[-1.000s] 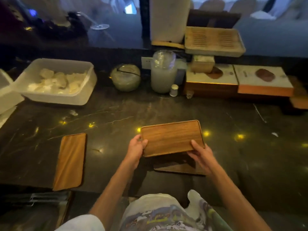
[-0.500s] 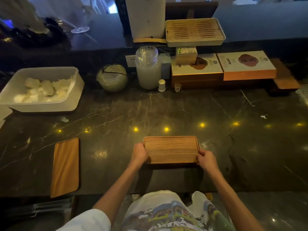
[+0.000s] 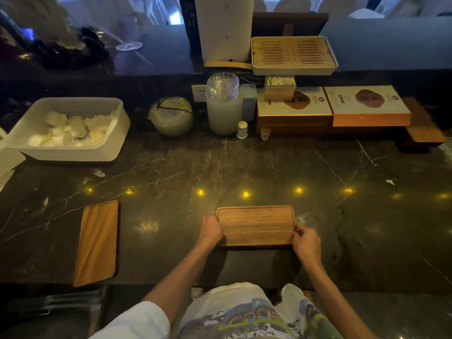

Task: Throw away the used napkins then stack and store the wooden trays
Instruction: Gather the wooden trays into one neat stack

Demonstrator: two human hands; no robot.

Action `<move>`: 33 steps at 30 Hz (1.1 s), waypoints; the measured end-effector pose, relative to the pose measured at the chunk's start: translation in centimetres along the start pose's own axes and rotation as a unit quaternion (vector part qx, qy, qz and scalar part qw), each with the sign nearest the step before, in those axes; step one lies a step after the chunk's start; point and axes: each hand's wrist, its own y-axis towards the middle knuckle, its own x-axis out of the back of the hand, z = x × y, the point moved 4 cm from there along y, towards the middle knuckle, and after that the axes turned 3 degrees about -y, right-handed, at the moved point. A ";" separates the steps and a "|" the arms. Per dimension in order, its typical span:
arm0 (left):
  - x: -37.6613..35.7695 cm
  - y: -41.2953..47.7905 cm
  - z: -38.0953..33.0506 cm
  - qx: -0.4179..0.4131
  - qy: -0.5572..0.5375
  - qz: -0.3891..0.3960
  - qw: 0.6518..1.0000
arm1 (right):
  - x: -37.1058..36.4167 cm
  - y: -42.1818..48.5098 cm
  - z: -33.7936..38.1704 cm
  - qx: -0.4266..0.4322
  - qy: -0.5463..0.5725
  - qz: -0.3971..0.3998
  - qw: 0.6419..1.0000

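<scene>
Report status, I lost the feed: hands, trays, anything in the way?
Left hand and right hand grip the ends of the centre tray. Second tray lies apart, left. Counter between them bare.

Dark marble bench [image 3: 269,167], pale veins, a row of small yellow light reflections across it. Raised dark ledge [image 3: 151,57] behind, wall socket [image 3: 199,92] in its face. Beyond, bluish dim room with pale chair backs [image 3: 291,2]. Lighting low overall.
</scene>
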 end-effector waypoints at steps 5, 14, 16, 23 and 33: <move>-0.7 0.4 0.1 0.002 0.008 -0.011 1.000 | 0.4 0.2 0.2 -0.004 0.008 0.000 1.000; -0.6 0.7 0.1 -0.010 0.016 0.018 1.000 | 0.7 0.2 0.0 0.000 -0.033 -0.004 0.999; -0.5 0.7 0.2 -0.015 -0.007 0.020 1.000 | 0.8 0.2 -0.1 0.002 -0.055 -0.005 0.998; -0.4 0.5 0.6 0.006 -0.055 0.029 0.998 | 1.0 0.9 0.4 -0.014 -0.087 0.049 0.995; -0.9 0.1 0.0 -0.033 -0.060 0.038 0.997 | -0.2 1.6 1.6 0.009 -0.058 0.031 0.998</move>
